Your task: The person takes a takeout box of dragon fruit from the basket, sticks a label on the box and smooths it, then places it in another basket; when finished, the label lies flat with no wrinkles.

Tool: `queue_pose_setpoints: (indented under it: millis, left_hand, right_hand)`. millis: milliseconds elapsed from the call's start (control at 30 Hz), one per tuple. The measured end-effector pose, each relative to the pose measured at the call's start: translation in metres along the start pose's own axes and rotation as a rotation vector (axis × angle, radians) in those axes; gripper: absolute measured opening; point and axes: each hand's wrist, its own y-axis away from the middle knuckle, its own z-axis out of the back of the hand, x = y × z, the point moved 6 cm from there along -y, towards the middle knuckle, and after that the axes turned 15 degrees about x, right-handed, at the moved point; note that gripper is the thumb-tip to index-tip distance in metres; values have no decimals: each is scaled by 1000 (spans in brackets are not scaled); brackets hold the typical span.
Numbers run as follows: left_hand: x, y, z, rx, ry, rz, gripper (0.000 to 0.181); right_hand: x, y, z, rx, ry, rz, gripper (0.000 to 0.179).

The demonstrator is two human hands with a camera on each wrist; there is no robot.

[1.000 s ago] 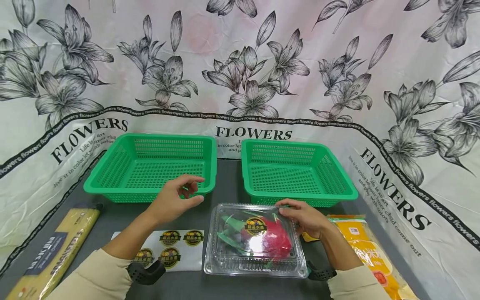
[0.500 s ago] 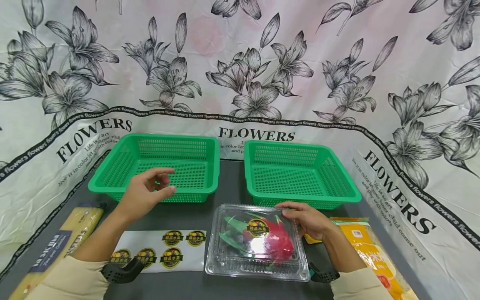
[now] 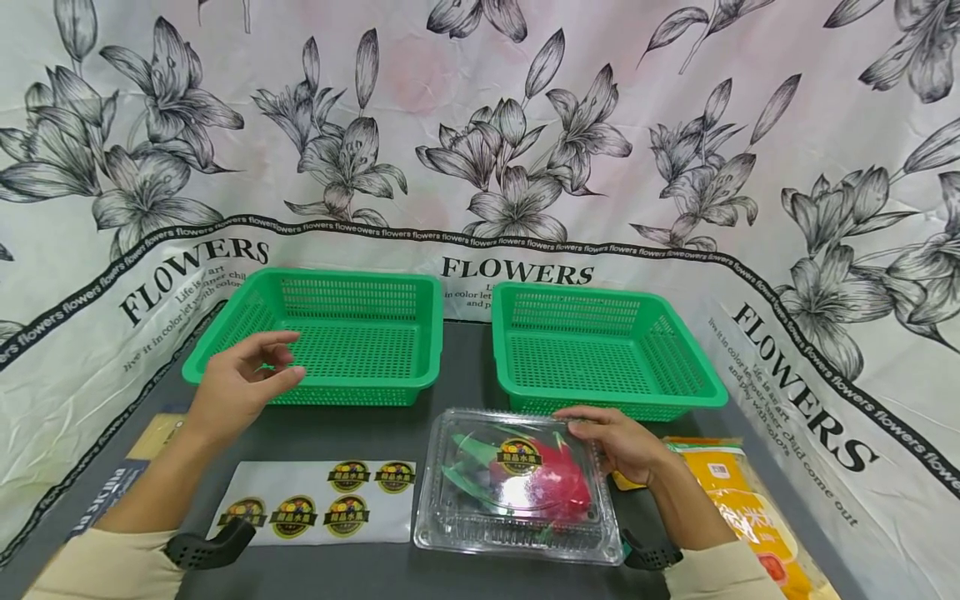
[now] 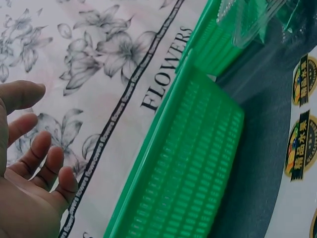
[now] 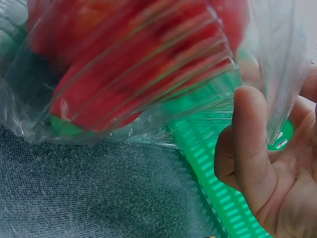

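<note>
A clear plastic clamshell box [image 3: 517, 542] lies in front of me, with a red and green dragon fruit [image 3: 566, 492] inside. On its lid is a round black-and-gold sticker [image 3: 519, 457]. My right hand [image 3: 622, 450] grips the box's far right edge; the right wrist view has the thumb [image 5: 250, 129] against the clear plastic. My left hand [image 3: 232, 387] hovers before the left green basket [image 3: 315, 385], fingers loosely bent with nothing in them. Below and right of it lies a white sheet of matching stickers [image 3: 303, 479].
A second green basket [image 3: 600, 402] stands behind the box. At far left is a pack of spaghetti [image 3: 153, 437], partly behind the left arm. A yellow-and-orange bag [image 3: 742, 500] lies at right. Something yellow [image 3: 628, 482] shows under the right hand. A printed floral curtain hangs behind.
My left hand has moved left, away from the box, uncovering more of the sticker sheet. The right hand stays on the box, which has hardly moved.
</note>
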Motion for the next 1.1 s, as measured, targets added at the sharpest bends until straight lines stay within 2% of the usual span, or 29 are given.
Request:
queue_pose_setpoints:
  millis: [267,433,633,800,933,1100]
  left_hand:
    - [7,7,11,-33,13,4,46]
    - [12,11,20,-68,-43,32,47]
    - [21,18,33,-118,-139,101,54]
    - [30,24,47,-135,-210,169,59]
    - [39,28,55,-148,-224,234,61]
    - [49,31,62,-166,-213,284,65]
  right_hand:
    - [-1,0,0,7,-12,6,50]
    - [-1,0,-1,11,-19,5,52]
    - [-1,0,-1,7,-28,1,52]
    - [-2,0,-1,16,-37,7,52]
    - [-2,1,-1,26,-40,13,53]
    - [-2,1,-1,32,-44,22,53]
